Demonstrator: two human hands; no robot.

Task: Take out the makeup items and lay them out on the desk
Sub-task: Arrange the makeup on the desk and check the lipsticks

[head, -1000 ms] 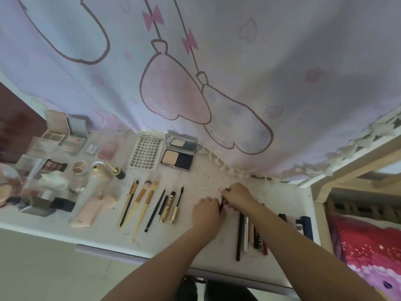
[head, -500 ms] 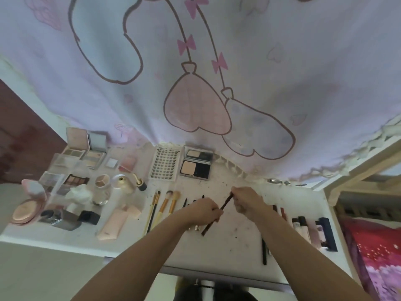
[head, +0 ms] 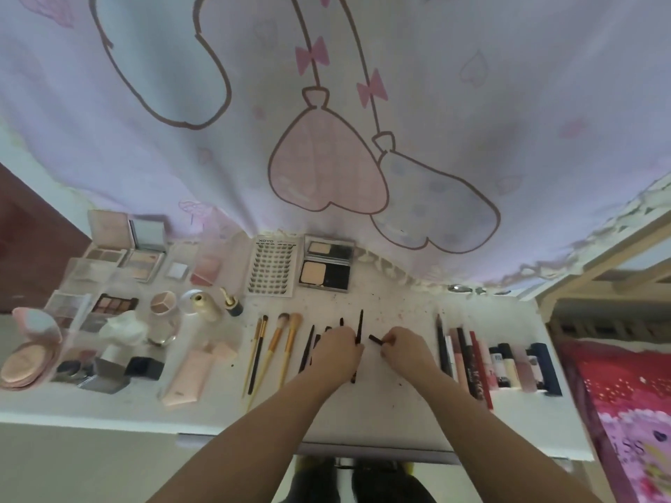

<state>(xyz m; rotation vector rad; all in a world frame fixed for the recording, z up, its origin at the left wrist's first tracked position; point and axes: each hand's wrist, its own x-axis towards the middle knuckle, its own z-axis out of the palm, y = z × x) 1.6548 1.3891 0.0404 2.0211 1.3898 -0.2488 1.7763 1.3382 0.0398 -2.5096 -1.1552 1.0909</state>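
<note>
Most makeup already lay in rows on the white desk (head: 399,422); my left hand (head: 336,352) gripped a thin dark pencil (head: 359,326), my right hand (head: 405,348) pinched its short dark cap (head: 375,339)

Count on desk (head: 363,422):
- hands: 2, left (head: 336,352), right (head: 406,348)
- gold-handled brushes (head: 276,343): 3; thin dark brush beside them: 1
- dark pencils/wands by left hand: about 4, partly hidden, can't confirm
- short dark cap (head: 375,339) at right hand: 1
- lash tray (head: 270,265): 1
- open powder compact (head: 326,266): 1
- pencils, tubes, lipsticks in right row (head: 483,361): roughly 10, blurred
- palettes at left: several, no exact count
- pink tube (head: 188,375): 1
</note>
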